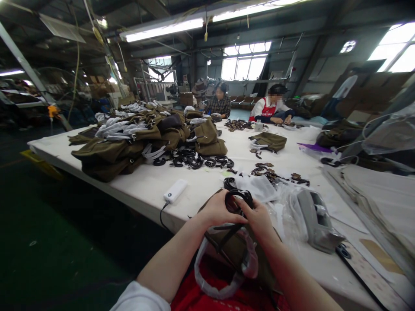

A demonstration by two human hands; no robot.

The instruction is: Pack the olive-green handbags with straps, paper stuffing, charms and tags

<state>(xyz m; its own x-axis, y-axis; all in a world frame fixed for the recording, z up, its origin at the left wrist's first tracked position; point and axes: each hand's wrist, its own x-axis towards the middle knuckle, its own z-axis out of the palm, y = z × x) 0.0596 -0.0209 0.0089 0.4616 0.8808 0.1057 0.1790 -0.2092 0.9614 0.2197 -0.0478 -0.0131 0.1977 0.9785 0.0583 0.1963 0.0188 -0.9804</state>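
Observation:
Close in front of me, my left hand (218,210) and my right hand (258,218) meet around a coiled black strap (244,196). The fingers of both are bent round it, and some fingertips are hidden. Beneath them an olive-brown bag (228,247) rests against my lap and the table edge. One bag handle, wrapped in white plastic (201,272), loops down over my red apron (204,298). A loose end of black strap hangs below my left wrist across the bag.
A heap of olive bags (171,136) covers the table's left side, with black strap coils (194,162) before it. A white power bank (175,191) lies near the edge. A grey tape dispenser (314,220) stands right. Two people sit across the table.

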